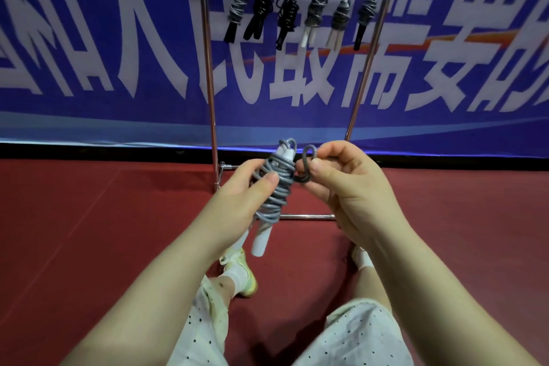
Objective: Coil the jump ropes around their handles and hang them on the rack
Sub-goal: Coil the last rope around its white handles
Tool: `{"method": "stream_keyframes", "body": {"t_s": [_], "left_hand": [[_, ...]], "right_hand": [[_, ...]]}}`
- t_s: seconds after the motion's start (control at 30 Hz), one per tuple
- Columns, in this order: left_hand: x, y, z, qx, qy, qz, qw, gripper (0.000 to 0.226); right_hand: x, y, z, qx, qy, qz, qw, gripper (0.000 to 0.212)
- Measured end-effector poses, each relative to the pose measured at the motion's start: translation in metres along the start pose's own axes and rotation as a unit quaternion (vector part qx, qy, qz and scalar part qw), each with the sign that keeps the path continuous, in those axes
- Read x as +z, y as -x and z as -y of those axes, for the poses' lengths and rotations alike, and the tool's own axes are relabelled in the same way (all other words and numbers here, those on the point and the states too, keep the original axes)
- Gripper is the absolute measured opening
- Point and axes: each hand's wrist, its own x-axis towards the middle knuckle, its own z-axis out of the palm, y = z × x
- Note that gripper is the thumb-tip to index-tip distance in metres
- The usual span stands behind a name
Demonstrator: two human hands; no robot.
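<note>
A blue banner with large white characters fills the wall far beyond the fingers, above a red floor that spreads under and around both hands. A metal rack stands on that floor just past the hands, its top bar high above them. Six coiled jump ropes hang in a row from its hooks, some with black handles, some with white.

The person sits with legs forward in white dotted shorts; a white and yellow shoe lies below the left hand.

The left hand grips a grey jump rope wound round its two white handles, thumb pressed across the coils and the other fingers curled behind the bundle. The handles point down and toward the person, their ends sticking out below the palm. The right hand, just beside the bundle, pinches the free loop of the same rope between thumb and forefinger, its other fingers curled in. The loop stands up beside the top of the coil.
</note>
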Motion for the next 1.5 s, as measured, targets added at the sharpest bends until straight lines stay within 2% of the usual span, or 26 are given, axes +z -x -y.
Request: {"method": "stream_keyframes", "body": {"t_s": [0.1, 0.2, 0.27, 0.4, 0.47, 0.57, 0.7, 0.87, 1.03, 1.17, 1.33, 1.5], "left_hand": [[0.000, -0.002, -0.003, 0.003, -0.006, 0.018, 1.000, 0.030], [-0.001, -0.001, -0.011, 0.017, 0.000, 0.031, 0.999, 0.021], [0.001, 0.001, -0.015, 0.019, 0.007, 0.039, 0.999, 0.026], [0.007, 0.007, -0.019, 0.047, -0.014, 0.039, 0.998, 0.044], [0.009, 0.011, -0.022, 0.057, -0.009, 0.044, 0.997, 0.048], [0.013, 0.013, -0.026, 0.070, -0.022, 0.033, 0.997, 0.039], [0.015, 0.012, -0.036, 0.078, -0.037, 0.017, 0.996, 0.031], [0.016, 0.011, -0.044, 0.100, -0.047, 0.008, 0.994, 0.038], [0.016, 0.015, -0.050, 0.090, -0.097, 0.038, 0.990, 0.061], [0.015, 0.017, -0.051, 0.092, -0.131, 0.070, 0.985, 0.058], [0.012, 0.019, -0.050, 0.105, -0.089, 0.097, 0.986, 0.056], [0.017, 0.017, -0.051, 0.120, -0.102, 0.097, 0.983, 0.057]], "right_hand": [[0.001, -0.002, 0.006, 0.015, 0.028, 0.000, 0.999, 0.018], [-0.002, -0.007, 0.014, 0.041, 0.016, 0.010, 0.999, 0.017], [-0.005, -0.009, 0.021, 0.056, 0.037, 0.017, 0.998, 0.013], [-0.009, -0.007, 0.030, 0.091, 0.096, 0.087, 0.987, 0.023], [-0.012, -0.005, 0.034, 0.102, 0.101, 0.103, 0.984, 0.021], [-0.013, -0.001, 0.038, 0.103, 0.107, 0.093, 0.985, 0.015], [-0.011, 0.005, 0.042, 0.092, 0.135, 0.067, 0.984, 0.017], [-0.010, 0.010, 0.043, 0.125, 0.120, 0.072, 0.982, 0.023], [-0.009, 0.008, 0.050, 0.170, 0.105, 0.086, 0.976, 0.021], [-0.011, 0.005, 0.053, 0.197, 0.129, 0.108, 0.966, 0.018], [-0.009, 0.004, 0.055, 0.204, 0.148, 0.130, 0.959, 0.024], [-0.006, 0.006, 0.056, 0.194, 0.101, 0.127, 0.968, 0.011]]}}
